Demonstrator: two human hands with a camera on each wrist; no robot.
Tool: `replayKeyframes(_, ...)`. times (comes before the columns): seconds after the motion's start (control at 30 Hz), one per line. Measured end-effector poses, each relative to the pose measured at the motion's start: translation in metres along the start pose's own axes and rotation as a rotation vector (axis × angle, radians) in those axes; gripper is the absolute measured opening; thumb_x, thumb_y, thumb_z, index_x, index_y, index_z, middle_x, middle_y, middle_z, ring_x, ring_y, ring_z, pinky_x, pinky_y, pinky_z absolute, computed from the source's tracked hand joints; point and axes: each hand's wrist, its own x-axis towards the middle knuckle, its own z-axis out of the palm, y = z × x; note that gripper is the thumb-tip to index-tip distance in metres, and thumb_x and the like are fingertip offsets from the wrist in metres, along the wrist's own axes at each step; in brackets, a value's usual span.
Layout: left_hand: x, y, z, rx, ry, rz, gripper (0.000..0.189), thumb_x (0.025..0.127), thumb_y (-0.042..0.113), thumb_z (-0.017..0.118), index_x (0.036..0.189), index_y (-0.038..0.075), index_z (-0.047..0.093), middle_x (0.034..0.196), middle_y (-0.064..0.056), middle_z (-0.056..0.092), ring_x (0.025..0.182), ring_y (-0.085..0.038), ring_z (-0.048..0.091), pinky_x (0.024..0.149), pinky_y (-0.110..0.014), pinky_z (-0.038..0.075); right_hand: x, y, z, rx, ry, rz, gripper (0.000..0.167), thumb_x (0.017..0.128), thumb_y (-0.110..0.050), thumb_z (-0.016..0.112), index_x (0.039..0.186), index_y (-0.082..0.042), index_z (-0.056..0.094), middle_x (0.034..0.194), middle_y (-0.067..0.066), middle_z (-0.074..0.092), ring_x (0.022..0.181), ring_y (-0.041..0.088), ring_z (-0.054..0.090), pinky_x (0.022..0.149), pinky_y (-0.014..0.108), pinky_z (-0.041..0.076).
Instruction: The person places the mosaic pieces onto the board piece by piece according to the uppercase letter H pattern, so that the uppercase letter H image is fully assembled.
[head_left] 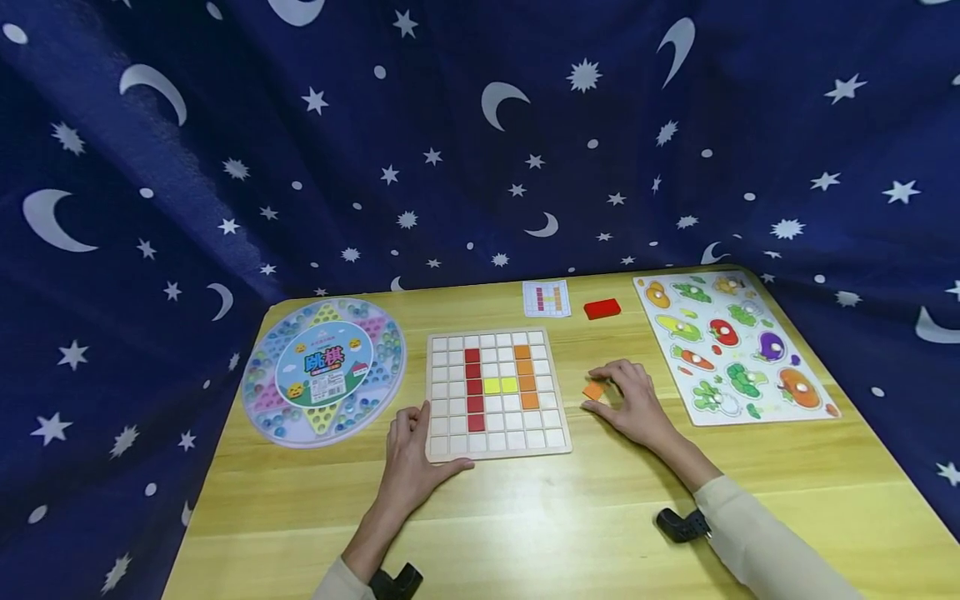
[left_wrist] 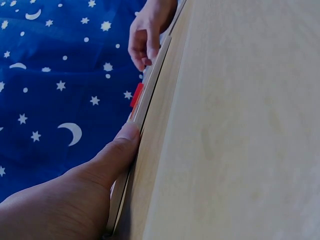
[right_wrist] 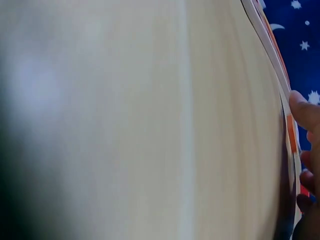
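A square wooden grid board (head_left: 498, 457) lies on the table, with a red column, a shorter orange column and two yellow tiles (head_left: 500, 385) joining them. My left hand (head_left: 408, 467) spans its front left corner, index finger along the left side and thumb touching the front edge. In the left wrist view that thumb (left_wrist: 112, 155) lies straight against the wood. To the board's right, my right hand (head_left: 630, 404) has thumb and index finger spread around orange tiles (head_left: 593, 391). The right wrist view shows these orange tiles (right_wrist: 291, 134) on the table, the thumb just above.
Behind the board lie a pattern card (head_left: 546, 298) and a red block of tiles (head_left: 602, 309). A round Chinese checkers set (head_left: 324, 372) is at the left. On the right is a vegetable peg puzzle (head_left: 738, 346). A dark starry cloth (head_left: 450, 192) hangs behind the table.
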Motion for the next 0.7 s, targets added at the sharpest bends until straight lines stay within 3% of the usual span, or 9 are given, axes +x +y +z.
replayKeyframes(0.2,0.000,0.000,0.002,-0.016,-0.004,-0.018,0.117,0.054,0.056,0.091,0.150,0.013,0.039,0.111,-0.009,0.041,0.101,-0.023,0.036,0.084,-0.039,0.033,-0.005,0.010,-0.005,0.025,0.004,0.019,0.052,0.069,-0.013,0.088,0.114,-0.003,0.065,0.109,0.011,0.059,0.101,0.028,0.044,0.085,0.043,0.028)
replayKeyframes(0.5,0.000,-0.002,0.001,-0.017,0.000,-0.008,0.117,0.054,0.055,0.091,0.150,0.012,0.040,0.113,-0.010,0.043,0.101,-0.022,0.038,0.086,-0.040,0.033,-0.008,0.016,0.001,0.021,0.050,0.014,0.040,0.070,-0.012,0.087,0.105,-0.006,0.069,0.103,0.008,0.060,0.097,0.025,0.046,0.086,0.041,0.030)
replayKeyframes(0.7,0.000,-0.002,0.002,-0.016,0.004,0.010,0.117,0.054,0.056,0.091,0.149,0.011,0.040,0.113,-0.010,0.043,0.100,-0.022,0.038,0.086,-0.040,0.033,-0.009,0.017,0.000,0.014,0.004,-0.017,0.041,0.077,-0.012,0.080,0.117,-0.010,0.069,0.106,0.008,0.060,0.100,0.026,0.047,0.086,0.046,0.029)
